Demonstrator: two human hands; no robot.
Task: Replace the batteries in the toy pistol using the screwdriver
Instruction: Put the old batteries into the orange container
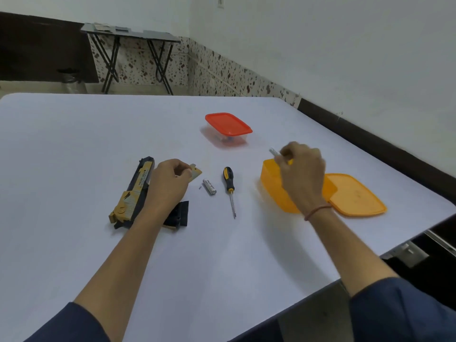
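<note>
Nearby, red-lidded box (228,124), orange lid (357,196), screwdriver (229,186)

White walls (320,33) with a speckled tile skirting (222,75) back a folding table (130,35) in the corner.

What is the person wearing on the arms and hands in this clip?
The left sleeve and right sleeve are dark blue, ending near the elbows, forearms bare. A thin reddish band circles the right wrist. The left hand and right hand wear no gloves; no rings or watch show.
</note>
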